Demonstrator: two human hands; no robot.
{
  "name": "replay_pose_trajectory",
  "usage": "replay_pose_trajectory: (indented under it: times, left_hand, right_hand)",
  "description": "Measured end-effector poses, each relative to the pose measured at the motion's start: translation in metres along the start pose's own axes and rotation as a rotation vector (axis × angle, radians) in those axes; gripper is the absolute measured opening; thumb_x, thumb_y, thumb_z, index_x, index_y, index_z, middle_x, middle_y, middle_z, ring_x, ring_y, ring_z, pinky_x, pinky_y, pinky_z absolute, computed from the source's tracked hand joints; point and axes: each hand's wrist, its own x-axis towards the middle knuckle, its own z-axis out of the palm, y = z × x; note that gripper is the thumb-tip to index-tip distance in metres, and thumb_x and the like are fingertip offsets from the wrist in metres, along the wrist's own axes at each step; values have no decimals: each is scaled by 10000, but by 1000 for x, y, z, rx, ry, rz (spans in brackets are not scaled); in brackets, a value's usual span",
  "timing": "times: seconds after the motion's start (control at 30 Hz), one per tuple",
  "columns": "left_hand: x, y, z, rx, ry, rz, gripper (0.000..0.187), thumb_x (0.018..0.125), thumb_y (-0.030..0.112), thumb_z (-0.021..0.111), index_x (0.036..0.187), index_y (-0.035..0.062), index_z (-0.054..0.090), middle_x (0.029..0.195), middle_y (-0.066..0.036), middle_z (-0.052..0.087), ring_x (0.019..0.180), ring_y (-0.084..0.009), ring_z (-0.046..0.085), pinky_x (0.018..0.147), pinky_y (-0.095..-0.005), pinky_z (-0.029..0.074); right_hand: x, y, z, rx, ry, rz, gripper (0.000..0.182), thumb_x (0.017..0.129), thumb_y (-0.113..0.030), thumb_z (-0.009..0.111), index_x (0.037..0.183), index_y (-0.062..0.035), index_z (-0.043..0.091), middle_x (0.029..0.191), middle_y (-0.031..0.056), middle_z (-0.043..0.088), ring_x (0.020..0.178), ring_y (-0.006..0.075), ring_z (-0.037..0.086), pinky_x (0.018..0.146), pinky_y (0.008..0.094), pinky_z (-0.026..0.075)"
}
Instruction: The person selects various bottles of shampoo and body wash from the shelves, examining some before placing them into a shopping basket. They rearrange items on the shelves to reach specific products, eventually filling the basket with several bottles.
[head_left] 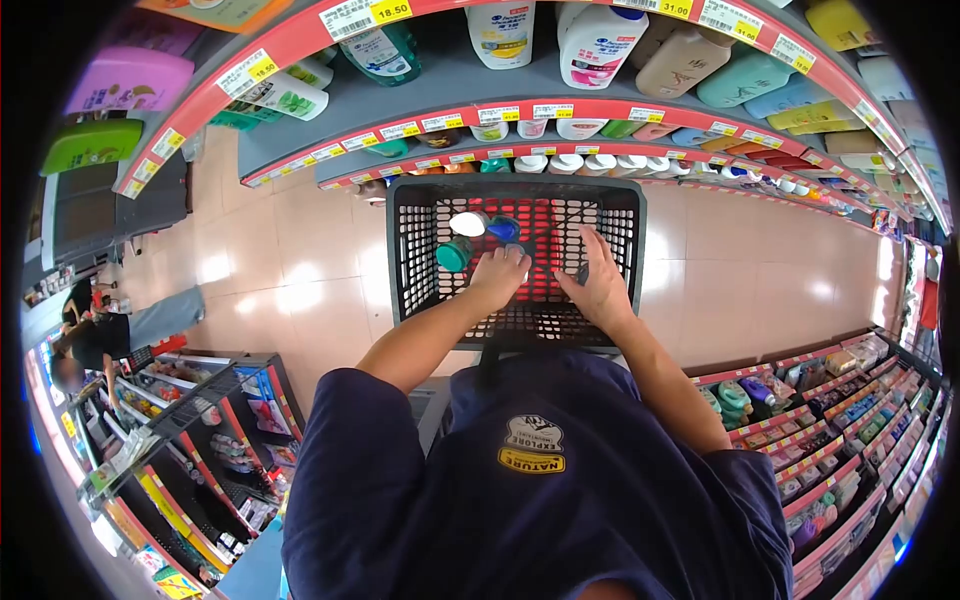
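A black plastic basket (pixel 640 240) with a lattice of openings is in front of my body. At its left side are a bottle with a white top (pixel 468 223), one with a blue top (pixel 503 229) and one with a green cap (pixel 453 255). My left hand (pixel 500 272) reaches into the basket beside them, its fingers curled over something too hidden to name. My right hand (pixel 597 280) is over the basket's right part, thumb and fingers apart, holding nothing.
Shelves (pixel 400 95) of bottles with price labels curve across the front. Tiled floor (pixel 290 250) shows around the basket. More racks stand at lower left and lower right (pixel 830 430). Another person (pixel 95 340) is at the far left, by a rack.
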Motion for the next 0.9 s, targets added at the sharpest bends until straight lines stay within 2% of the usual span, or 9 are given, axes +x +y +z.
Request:
replay_pose_trajectory:
  times: [0.27, 0.37, 0.47, 0.6, 0.63, 0.67, 0.73, 0.77, 0.9]
  left_hand:
    - [19, -19, 18, -100, -15, 70, 336, 806, 160, 669, 1109, 58, 566, 1035, -141, 635, 903, -319, 683, 704, -454, 576]
    - [26, -22, -11, -203, -225, -28, 517, 758, 218, 741, 1188, 43, 514, 1111, -191, 633, 924, -366, 684, 758, -470, 565]
    - [18, -28, -46, -468, -10, -16, 518, 750, 263, 748, 1180, 82, 523, 1056, -196, 655, 923, -400, 665, 778, -494, 526]
    - [12, -33, -121, -773, -54, -118, 499, 768, 312, 765, 1147, 50, 575, 1015, -218, 692, 950, -411, 666, 803, -468, 525]
    - [14, -38, -128, -783, 12, -97, 462, 771, 316, 777, 1108, 49, 606, 1013, -200, 696, 933, -377, 682, 801, -435, 529]
    - [16, -44, -136, -840, -22, -95, 455, 816, 238, 775, 1175, 31, 588, 996, -131, 701, 900, -198, 684, 790, -347, 533]
    - [20, -50, -147, -1005, -54, -144, 408, 864, 228, 745, 1164, 1, 586, 1008, -105, 695, 920, -162, 668, 767, -321, 545]
    - [21, -52, -156, -1173, -158, -209, 385, 901, 229, 713, 1173, -12, 584, 1028, -96, 683, 942, -152, 663, 753, -302, 565]
    - [24, -56, -170, -1248, -139, -266, 431, 951, 266, 650, 1280, 6, 551, 1074, -127, 664, 957, -166, 669, 747, -320, 599]
  right_hand:
    - [-20, 26, 12, -51, 16, -16, 744, 816, -200, 763, 1428, -14, 383, 1385, 235, 487, 1269, 411, 500, 1055, 434, 440]
    - [-26, 38, 14, -68, -5, 3, 729, 830, -212, 749, 1425, -4, 383, 1339, 248, 520, 1209, 428, 535, 1023, 438, 457]
    - [-30, 51, 17, -87, -77, 66, 681, 845, -239, 733, 1404, -2, 423, 1317, 249, 543, 1199, 425, 547, 1018, 435, 459]
    - [-28, 60, 21, -126, -200, 55, 731, 835, -292, 746, 1418, -6, 410, 1336, 246, 533, 1210, 406, 549, 1029, 443, 452]
    - [-26, 60, 22, -136, -216, 48, 749, 831, -300, 750, 1426, -7, 401, 1339, 248, 529, 1205, 402, 553, 1025, 447, 454]
    - [-23, 61, 22, -107, -232, 46, 781, 820, -320, 760, 1432, -4, 394, 1353, 246, 521, 1214, 395, 550, 1029, 443, 451]
    - [-15, 46, 16, -52, -264, 39, 843, 798, -358, 782, 1445, 4, 379, 1380, 243, 505, 1231, 382, 544, 1037, 436, 446]
    - [-11, 34, 7, 16, -364, 176, 846, 760, -396, 816, 1389, 21, 434, 1319, 242, 560, 1195, 364, 580, 1014, 422, 460]
    - [-5, 27, 0, 181, -461, 210, 714, 772, -375, 833, 1278, 31, 536, 1154, 179, 661, 1061, 264, 642, 964, 358, 482]
